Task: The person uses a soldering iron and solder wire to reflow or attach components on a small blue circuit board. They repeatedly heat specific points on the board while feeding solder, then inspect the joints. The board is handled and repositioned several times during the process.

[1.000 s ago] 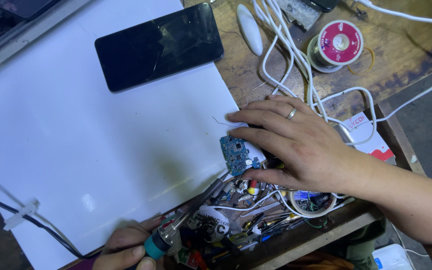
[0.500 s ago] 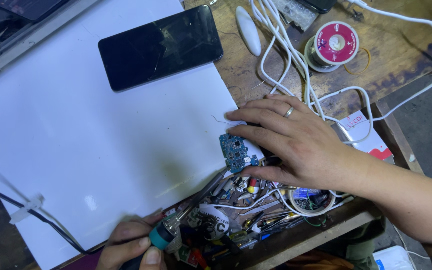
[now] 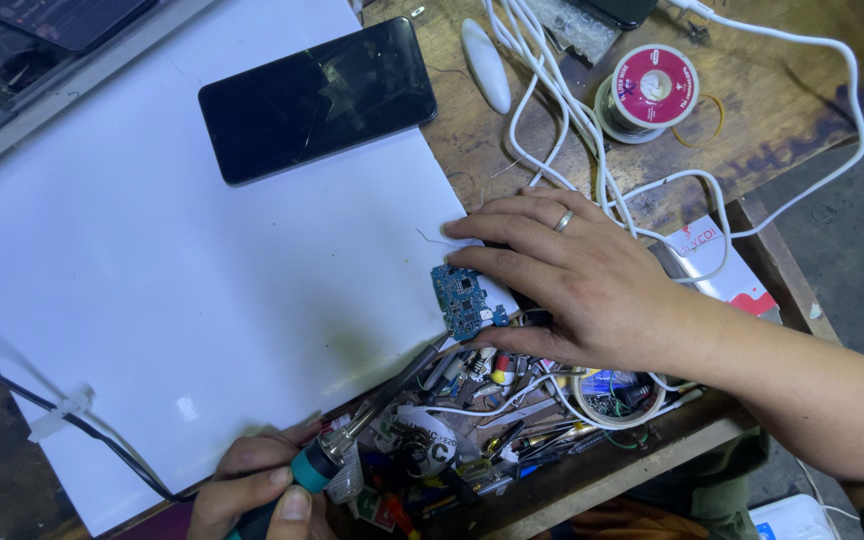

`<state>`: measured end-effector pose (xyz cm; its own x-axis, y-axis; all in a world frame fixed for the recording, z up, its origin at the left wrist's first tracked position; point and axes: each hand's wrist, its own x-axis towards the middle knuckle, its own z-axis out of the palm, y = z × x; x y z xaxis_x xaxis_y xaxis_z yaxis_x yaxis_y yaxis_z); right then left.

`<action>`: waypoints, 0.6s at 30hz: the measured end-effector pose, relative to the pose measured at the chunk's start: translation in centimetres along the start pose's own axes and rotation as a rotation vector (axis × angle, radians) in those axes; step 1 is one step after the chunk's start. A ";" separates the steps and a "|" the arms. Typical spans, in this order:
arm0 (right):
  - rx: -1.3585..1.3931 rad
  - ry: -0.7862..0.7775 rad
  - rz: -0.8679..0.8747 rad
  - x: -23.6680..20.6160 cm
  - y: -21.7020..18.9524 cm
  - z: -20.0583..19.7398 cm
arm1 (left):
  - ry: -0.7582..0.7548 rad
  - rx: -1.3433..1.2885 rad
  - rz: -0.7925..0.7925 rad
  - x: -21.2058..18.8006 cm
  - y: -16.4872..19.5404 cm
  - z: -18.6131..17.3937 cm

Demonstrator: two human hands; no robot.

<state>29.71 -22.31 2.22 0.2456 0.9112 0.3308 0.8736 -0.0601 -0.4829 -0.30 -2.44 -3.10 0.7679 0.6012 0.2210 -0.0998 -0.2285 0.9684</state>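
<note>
A white sheet [image 3: 152, 260] covers the wooden tabletop [image 3: 752, 130]. The right hand [image 3: 572, 285], fingers spread, presses a blue board [image 3: 464, 300]; the left hand [image 3: 252, 490] grips a soldering iron [image 3: 352, 435].

Dark phone screen [image 3: 318, 97] lies cracked on your white sheet [image 3: 152, 280]; a white-and-red box [image 3: 717, 265] sits beside your right wrist; pink-labelled solder spool [image 3: 649, 90] beyond.

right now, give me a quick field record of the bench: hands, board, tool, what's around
left hand: grips soldering iron, tip aimed toward the board
right hand: flat on circuit board, ring on one finger
board: small, blue, at edge of white sheet
phone: dark, screen cracked, on sheet
solder spool: pink, upper right
cables: white, run under right hand
parts pile: loose bits by bench edge
</note>
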 end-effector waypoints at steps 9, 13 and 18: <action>0.003 0.000 -0.001 0.0 -0.1 0.0 | 0.093 -0.102 0.019 -0.2 0.1 1.0; -0.002 0.000 -0.006 -0.1 -0.2 -0.1 | 0.136 -0.168 0.035 -0.3 -0.1 1.4; 0.000 0.010 -0.012 -0.2 -0.3 -0.3 | 0.170 -0.189 0.080 0.0 -0.5 1.5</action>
<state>29.52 -22.62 2.50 0.2398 0.9076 0.3446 0.8762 -0.0495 -0.4794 0.67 -3.51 -3.74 0.6370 0.7106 0.2987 -0.2848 -0.1431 0.9478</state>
